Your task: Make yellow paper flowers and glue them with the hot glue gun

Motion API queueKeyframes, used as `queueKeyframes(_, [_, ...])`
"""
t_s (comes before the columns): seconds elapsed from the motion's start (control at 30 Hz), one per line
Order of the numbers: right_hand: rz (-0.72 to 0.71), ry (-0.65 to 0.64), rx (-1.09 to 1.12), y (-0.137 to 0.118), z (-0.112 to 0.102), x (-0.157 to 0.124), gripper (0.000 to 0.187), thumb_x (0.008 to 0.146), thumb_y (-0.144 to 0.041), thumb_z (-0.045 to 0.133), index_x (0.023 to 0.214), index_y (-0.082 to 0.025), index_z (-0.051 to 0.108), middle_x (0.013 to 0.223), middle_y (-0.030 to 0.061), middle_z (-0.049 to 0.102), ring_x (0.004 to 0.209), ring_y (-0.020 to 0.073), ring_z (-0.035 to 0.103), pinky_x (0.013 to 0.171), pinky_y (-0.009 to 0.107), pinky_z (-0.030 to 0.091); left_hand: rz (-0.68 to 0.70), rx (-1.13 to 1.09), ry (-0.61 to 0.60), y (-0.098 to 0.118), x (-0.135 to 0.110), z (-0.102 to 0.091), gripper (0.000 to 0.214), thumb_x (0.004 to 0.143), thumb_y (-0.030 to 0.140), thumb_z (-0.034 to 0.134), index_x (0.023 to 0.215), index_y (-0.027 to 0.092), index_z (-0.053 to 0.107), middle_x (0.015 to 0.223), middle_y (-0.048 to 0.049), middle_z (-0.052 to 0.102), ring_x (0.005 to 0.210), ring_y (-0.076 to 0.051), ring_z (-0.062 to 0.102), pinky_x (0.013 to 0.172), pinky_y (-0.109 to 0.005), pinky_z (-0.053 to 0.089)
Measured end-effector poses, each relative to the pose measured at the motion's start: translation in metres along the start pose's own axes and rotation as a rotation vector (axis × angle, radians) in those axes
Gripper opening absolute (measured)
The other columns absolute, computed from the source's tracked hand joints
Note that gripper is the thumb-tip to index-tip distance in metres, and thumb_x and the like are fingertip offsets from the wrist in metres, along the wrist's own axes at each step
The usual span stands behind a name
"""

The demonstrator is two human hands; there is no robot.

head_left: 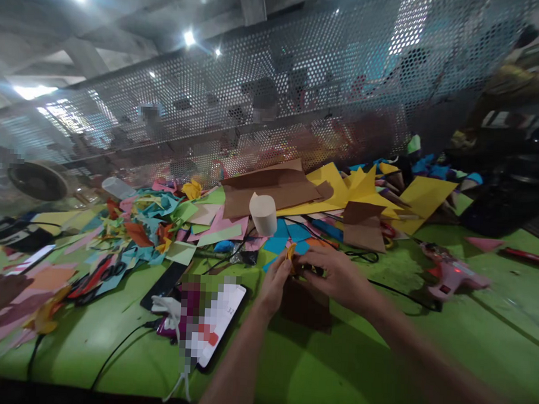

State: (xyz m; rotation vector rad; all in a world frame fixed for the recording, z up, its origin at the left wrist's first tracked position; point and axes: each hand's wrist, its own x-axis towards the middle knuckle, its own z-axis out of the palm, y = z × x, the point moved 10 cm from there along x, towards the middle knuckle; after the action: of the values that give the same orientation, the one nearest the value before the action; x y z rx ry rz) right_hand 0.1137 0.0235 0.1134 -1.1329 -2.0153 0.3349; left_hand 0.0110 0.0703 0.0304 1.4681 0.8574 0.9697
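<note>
A small yellow-orange paper piece (290, 254) stands up between the fingers of my left hand (275, 281), which is closed on it. Close against it on the right, my right hand (340, 272) has its fingers bent together in a pinch. A dark bit shows among those fingers, but what it is stays hidden. Under both hands a brown paper sheet (307, 308) lies on the green table (351, 372). Just beyond my hands are blue paper pieces (277, 243) and an upright white paper roll (264, 216).
Left of my arms lie a lit phone (222, 325) and cables. A pink glue gun (456, 275) rests at right, its cord running toward my right hand. Scissors (112, 271), heaped paper scraps (148, 208) and another person's hand (1, 300) are farther left. Yellow sheets (363, 188) lie behind.
</note>
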Motion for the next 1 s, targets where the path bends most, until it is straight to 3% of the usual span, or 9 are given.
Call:
queueKeyframes(0.23, [0.011,0.013,0.019,0.003,0.000,0.000,0.017,0.082,-0.007,0.059,0.085,-0.019,0.071,0.082,0.0035,0.071,0.075,0.0167,0.065,0.066,0.024,0.045,0.012,-0.010,0.007,0.000,0.000,0.000,0.052,0.093,0.048,0.047,0.128,0.014,0.064,0.122,-0.0109,0.070,0.116,-0.029,0.061,0.105,-0.041,0.045])
queueKeyframes(0.5, [0.014,0.114,0.009,0.008,-0.007,-0.001,0.017,0.081,-0.008,0.056,0.080,-0.018,0.069,0.077,0.0037,0.069,0.072,0.0174,0.063,0.065,0.026,0.045,0.000,-0.116,0.009,0.001,0.000,0.001,0.057,0.087,0.062,0.055,0.116,0.015,0.069,0.110,-0.0092,0.073,0.103,-0.026,0.065,0.096,-0.036,0.051])
queueKeyframes(0.63, [0.050,0.070,0.030,0.013,-0.002,-0.001,0.018,0.081,-0.008,0.057,0.084,-0.019,0.071,0.080,0.0047,0.072,0.075,0.0187,0.066,0.067,0.027,0.047,0.007,-0.122,-0.008,0.000,0.000,0.002,0.057,0.087,0.062,0.055,0.116,0.016,0.070,0.111,-0.0087,0.073,0.105,-0.026,0.065,0.097,-0.037,0.051])
queueKeyframes(0.77, [0.068,0.017,0.090,0.012,0.000,0.000,0.020,0.087,-0.014,0.058,0.096,-0.021,0.074,0.091,0.0043,0.076,0.081,0.0190,0.069,0.071,0.027,0.049,0.016,-0.114,-0.003,-0.001,0.000,0.001,0.058,0.089,0.060,0.055,0.128,0.017,0.065,0.127,-0.0088,0.069,0.120,-0.028,0.060,0.107,-0.038,0.045])
queueKeyframes(1.0, [0.048,-0.001,0.078,0.009,0.000,0.001,0.018,0.090,-0.017,0.057,0.087,-0.020,0.075,0.082,0.0043,0.075,0.075,0.0177,0.068,0.067,0.026,0.048,0.028,-0.049,-0.011,-0.004,0.000,0.000,0.059,0.091,0.058,0.052,0.133,0.018,0.062,0.129,-0.0084,0.068,0.123,-0.028,0.059,0.110,-0.038,0.042])
